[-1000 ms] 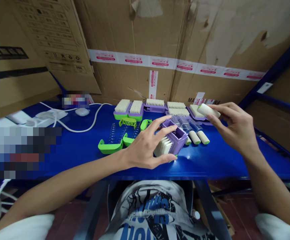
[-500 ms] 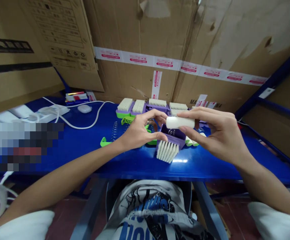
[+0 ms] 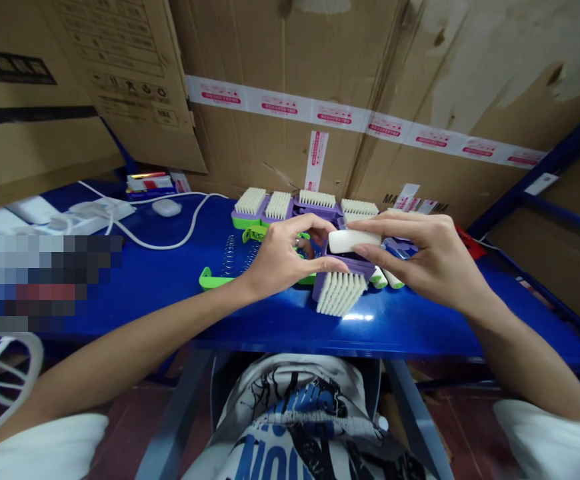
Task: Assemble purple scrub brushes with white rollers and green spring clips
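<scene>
My left hand point(image 3: 283, 257) grips the left side of a purple brush housing point(image 3: 350, 267) whose white bristles point(image 3: 339, 293) point toward me, just above the blue shelf point(image 3: 170, 293). My right hand point(image 3: 430, 257) pinches a white roller point(image 3: 354, 240) between thumb and fingers and holds it level at the open top of that housing. The inside of the housing is hidden by my fingers.
Several finished purple and green brushes point(image 3: 280, 205) line the back by the cardboard boxes point(image 3: 290, 87). Metal springs point(image 3: 230, 253) and green plastic parts point(image 3: 213, 280) lie left of my hands; more white rollers point(image 3: 387, 279) lie under my right hand. A white cable point(image 3: 160, 243) runs at left.
My right hand has carried the white roller from the right over to the housing and lowered it onto its top. My left hand has closed on the housing and tilted its bristles toward me.
</scene>
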`<act>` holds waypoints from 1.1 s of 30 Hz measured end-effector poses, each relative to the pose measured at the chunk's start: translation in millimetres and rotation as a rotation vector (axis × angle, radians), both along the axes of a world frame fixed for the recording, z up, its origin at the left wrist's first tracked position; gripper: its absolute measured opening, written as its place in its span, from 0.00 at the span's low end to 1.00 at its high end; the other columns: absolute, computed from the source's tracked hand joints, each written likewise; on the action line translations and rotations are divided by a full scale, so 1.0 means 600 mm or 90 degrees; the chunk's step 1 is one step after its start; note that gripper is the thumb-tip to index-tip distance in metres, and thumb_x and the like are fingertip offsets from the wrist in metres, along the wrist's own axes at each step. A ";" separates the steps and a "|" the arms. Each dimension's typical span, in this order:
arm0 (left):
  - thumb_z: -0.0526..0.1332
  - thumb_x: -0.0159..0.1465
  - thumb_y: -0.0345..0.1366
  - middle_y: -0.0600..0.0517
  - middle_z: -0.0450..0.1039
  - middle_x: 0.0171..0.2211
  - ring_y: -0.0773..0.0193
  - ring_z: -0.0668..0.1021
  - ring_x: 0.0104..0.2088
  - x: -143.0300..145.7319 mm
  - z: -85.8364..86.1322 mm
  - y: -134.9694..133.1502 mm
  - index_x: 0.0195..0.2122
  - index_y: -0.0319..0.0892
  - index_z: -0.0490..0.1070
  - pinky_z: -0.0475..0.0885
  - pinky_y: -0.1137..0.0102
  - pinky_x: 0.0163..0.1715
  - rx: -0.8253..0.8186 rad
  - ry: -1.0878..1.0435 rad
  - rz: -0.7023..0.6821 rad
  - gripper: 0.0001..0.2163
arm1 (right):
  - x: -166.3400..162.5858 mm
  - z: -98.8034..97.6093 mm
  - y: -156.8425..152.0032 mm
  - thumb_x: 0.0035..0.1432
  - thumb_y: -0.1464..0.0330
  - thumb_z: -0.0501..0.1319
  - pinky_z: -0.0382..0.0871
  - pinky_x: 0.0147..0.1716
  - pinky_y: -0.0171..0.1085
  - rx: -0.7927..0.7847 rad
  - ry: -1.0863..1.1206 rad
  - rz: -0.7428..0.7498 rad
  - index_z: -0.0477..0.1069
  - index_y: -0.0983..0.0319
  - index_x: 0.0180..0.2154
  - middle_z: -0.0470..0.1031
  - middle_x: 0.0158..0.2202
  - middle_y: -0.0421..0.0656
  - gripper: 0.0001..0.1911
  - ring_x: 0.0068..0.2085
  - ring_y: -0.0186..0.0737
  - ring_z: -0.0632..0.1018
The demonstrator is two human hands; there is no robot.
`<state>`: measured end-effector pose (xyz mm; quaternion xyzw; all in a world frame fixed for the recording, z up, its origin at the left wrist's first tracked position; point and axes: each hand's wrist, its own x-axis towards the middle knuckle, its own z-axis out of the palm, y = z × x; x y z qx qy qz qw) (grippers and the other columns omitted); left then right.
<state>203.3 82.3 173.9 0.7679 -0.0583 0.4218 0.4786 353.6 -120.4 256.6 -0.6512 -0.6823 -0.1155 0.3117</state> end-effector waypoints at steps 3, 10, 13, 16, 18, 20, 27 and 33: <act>0.88 0.53 0.59 0.48 0.85 0.37 0.62 0.83 0.35 0.003 -0.003 0.002 0.41 0.41 0.85 0.79 0.71 0.32 -0.006 -0.009 0.014 0.29 | 0.001 0.000 0.005 0.73 0.55 0.74 0.84 0.46 0.45 0.006 0.015 0.005 0.92 0.53 0.52 0.93 0.46 0.44 0.13 0.43 0.50 0.90; 0.87 0.57 0.59 0.51 0.83 0.34 0.66 0.80 0.31 0.001 -0.006 -0.002 0.41 0.42 0.85 0.77 0.70 0.32 0.036 -0.060 0.059 0.27 | 0.001 0.000 0.012 0.73 0.57 0.76 0.82 0.45 0.43 0.000 0.015 0.025 0.92 0.53 0.53 0.93 0.45 0.43 0.13 0.40 0.47 0.89; 0.87 0.58 0.58 0.51 0.83 0.34 0.66 0.78 0.30 -0.002 -0.004 -0.003 0.41 0.42 0.85 0.75 0.70 0.31 0.068 -0.074 0.075 0.26 | 0.003 0.001 0.011 0.75 0.54 0.74 0.81 0.45 0.42 -0.010 0.000 0.038 0.92 0.53 0.56 0.92 0.46 0.43 0.16 0.41 0.46 0.89; 0.85 0.58 0.62 0.51 0.83 0.34 0.65 0.78 0.30 -0.002 -0.003 -0.002 0.41 0.42 0.85 0.75 0.68 0.30 0.093 -0.067 0.094 0.28 | 0.009 0.007 0.013 0.77 0.52 0.71 0.81 0.45 0.43 -0.045 -0.016 0.057 0.91 0.51 0.58 0.92 0.46 0.42 0.17 0.40 0.46 0.88; 0.85 0.59 0.62 0.51 0.83 0.33 0.65 0.77 0.30 -0.002 -0.002 -0.001 0.41 0.43 0.85 0.76 0.68 0.30 0.113 -0.078 0.104 0.27 | 0.016 0.012 0.016 0.77 0.50 0.71 0.81 0.45 0.44 -0.065 -0.003 0.073 0.91 0.49 0.57 0.92 0.48 0.42 0.17 0.41 0.47 0.89; 0.84 0.60 0.62 0.52 0.82 0.33 0.66 0.77 0.29 -0.002 -0.003 -0.002 0.40 0.44 0.85 0.76 0.68 0.31 0.130 -0.094 0.112 0.26 | 0.022 0.013 0.019 0.75 0.49 0.72 0.82 0.44 0.43 -0.082 0.030 0.093 0.91 0.49 0.56 0.92 0.49 0.42 0.17 0.42 0.47 0.89; 0.83 0.60 0.64 0.53 0.83 0.33 0.66 0.78 0.29 0.000 -0.008 -0.009 0.42 0.45 0.85 0.78 0.67 0.32 0.122 -0.091 0.131 0.27 | 0.032 -0.008 0.027 0.71 0.46 0.75 0.79 0.35 0.40 -0.052 0.137 0.066 0.92 0.55 0.54 0.92 0.42 0.43 0.22 0.36 0.44 0.86; 0.84 0.61 0.58 0.54 0.82 0.33 0.66 0.78 0.29 -0.003 -0.007 -0.015 0.43 0.46 0.84 0.76 0.68 0.31 0.127 -0.099 0.131 0.24 | 0.037 -0.005 0.035 0.71 0.43 0.74 0.78 0.31 0.38 -0.107 0.229 0.090 0.93 0.54 0.49 0.90 0.38 0.43 0.24 0.34 0.42 0.85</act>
